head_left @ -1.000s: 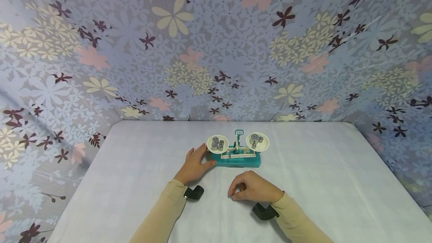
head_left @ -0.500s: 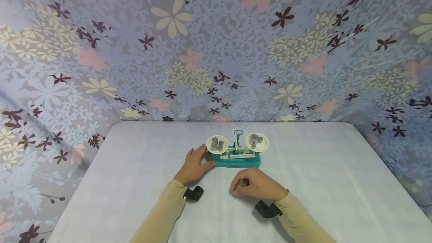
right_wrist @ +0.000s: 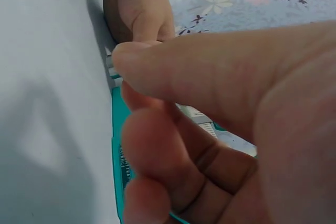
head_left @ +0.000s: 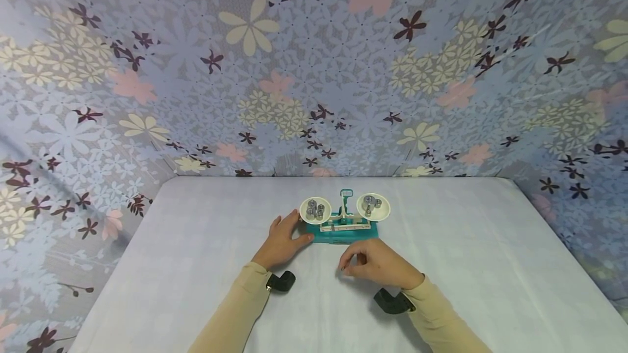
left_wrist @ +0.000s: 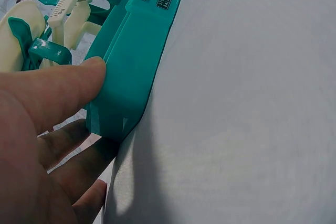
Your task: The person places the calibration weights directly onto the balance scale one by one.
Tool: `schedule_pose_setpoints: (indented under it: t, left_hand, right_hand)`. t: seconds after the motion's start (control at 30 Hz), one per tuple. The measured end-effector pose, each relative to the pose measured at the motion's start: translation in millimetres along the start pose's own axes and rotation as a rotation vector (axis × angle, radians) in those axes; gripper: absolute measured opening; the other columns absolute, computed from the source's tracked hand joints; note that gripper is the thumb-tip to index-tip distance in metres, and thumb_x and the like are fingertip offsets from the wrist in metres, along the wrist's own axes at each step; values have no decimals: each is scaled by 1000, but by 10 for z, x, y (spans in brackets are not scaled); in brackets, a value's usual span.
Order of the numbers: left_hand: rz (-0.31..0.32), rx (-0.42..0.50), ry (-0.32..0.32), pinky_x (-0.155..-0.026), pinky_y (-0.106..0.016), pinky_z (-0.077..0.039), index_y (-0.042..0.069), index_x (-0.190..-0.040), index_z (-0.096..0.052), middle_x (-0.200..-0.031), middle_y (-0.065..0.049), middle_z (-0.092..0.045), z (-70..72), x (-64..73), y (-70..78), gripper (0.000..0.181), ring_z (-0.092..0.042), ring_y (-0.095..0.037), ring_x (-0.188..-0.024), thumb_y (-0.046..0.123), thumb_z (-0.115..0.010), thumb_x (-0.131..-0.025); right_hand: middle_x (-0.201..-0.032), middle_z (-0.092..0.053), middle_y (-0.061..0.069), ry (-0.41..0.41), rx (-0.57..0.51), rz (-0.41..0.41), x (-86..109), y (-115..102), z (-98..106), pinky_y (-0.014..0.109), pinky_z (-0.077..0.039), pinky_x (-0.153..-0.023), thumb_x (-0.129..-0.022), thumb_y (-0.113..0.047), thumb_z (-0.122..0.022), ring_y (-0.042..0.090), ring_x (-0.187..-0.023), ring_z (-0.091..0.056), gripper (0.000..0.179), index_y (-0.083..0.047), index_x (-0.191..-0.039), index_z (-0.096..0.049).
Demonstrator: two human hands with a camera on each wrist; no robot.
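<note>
A teal student balance (head_left: 326, 237) stands at the middle of the table. Several metal weights (head_left: 311, 212) crowd its left cream pan (head_left: 304, 212), and more weights (head_left: 369, 201) lie in the right pan (head_left: 384, 208). My left hand (head_left: 282, 241) rests at the left end of the base, thumb (left_wrist: 94, 72) on its top edge and the other fingers beside and below. In front of the base, my right hand (head_left: 382, 265) is raised over the cloth, pinching a tiny dark metal weight (head_left: 342, 269) between thumb and forefinger. Fingers hide most of that weight in the right wrist view.
White cloth (head_left: 466, 266) covers the table. Flower-patterned fabric (head_left: 314, 70) rises behind it and along the sides. A black wrist camera (head_left: 281, 281) sits on the left sleeve and another camera (head_left: 394, 302) on the right one.
My right hand has moved forward and slightly right, toward the balance, with the small weight in its pinch. My left hand has stayed at the base, and the pans look the same.
</note>
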State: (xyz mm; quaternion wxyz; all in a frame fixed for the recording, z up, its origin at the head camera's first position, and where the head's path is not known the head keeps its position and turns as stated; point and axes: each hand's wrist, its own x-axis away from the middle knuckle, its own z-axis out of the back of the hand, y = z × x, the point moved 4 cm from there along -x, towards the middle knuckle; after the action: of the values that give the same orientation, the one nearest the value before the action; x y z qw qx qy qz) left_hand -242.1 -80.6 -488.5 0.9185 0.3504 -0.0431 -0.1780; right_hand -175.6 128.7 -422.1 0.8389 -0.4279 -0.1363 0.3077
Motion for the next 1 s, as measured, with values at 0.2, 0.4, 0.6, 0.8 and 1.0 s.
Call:
schedule_pose_setpoints:
  t: [0.2, 0.4, 0.6, 0.8, 1.0]
  left_hand:
    - [5, 2, -1, -115, -42, -4, 3, -144, -31, -147, -14, -32, -7, -1, -7, 72, -26, -24, -137, 42, -57, -89]
    - [6, 3, 1, -115, -42, -4, 2, -143, -31, -147, -14, -32, -14, -4, -10, 72, -27, -24, -137, 42, -57, -89]
    - [1, 0, 3, -115, -42, -4, 2, -143, -31, -147, -14, -32, -25, -8, -22, 73, -27, -24, -137, 42, -57, -89]
    - [-2, 6, 3, -115, -42, -4, 2, -143, -31, -147, -14, -32, -17, -6, -14, 73, -27, -24, -137, 43, -57, -89]
    - [2, 9, 0, -115, -42, -4, 1, -143, -31, -147, -14, -32, -13, -5, -8, 74, -26, -25, -137, 43, -57, -89]
  right_hand:
    - [-81, -66, -9, 37, 28, 30, -10, 191, 10, 19, -43, -47, -83, -14, -70, 5, -54, -47, 8, -18, -89, -71]
    - [-81, -65, -9, 87, 65, 30, 2, 178, 71, 20, -42, -47, -83, -14, -70, 5, -54, -47, 8, -18, -90, -71]
    - [-81, -63, -13, 134, 93, 15, 13, 197, 134, 21, -42, -47, -83, -20, -71, 6, -55, -47, 7, -20, -90, -71]
    - [-84, -62, -13, 195, 101, 10, 33, 182, 188, 22, -43, -48, -83, -24, -70, 8, -57, -49, 8, -29, -89, -70]
    - [-81, -62, -13, 256, 116, 11, 52, 154, 245, 23, -42, -46, -83, -22, -70, 7, -53, -47, 12, -32, -89, -69]
